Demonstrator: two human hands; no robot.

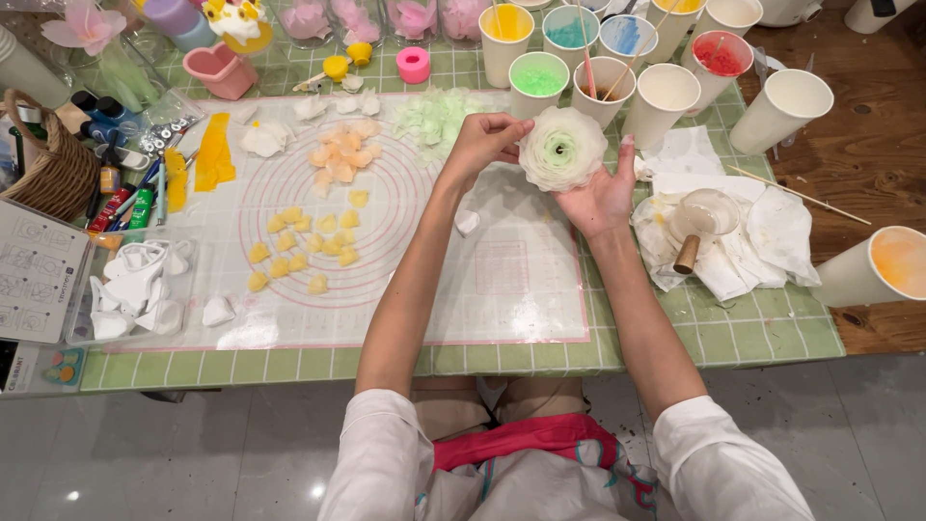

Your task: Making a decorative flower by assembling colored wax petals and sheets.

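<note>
White flower [562, 148] cupped in right hand [600, 193], left hand [482, 140] pinching edge.

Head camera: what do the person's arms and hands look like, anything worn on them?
Both arms are bare from the upper arm down, with short white sleeves at the shoulders. The left hand and right hand wear no gloves; no rings or watch show.

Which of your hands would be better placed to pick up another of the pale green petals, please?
Probably the left hand. Its fingers only pinch the edge of the white flower, and the pale green petals lie on the mat just beside it. The right hand cradles the flower from below, farther from the pile.
</note>
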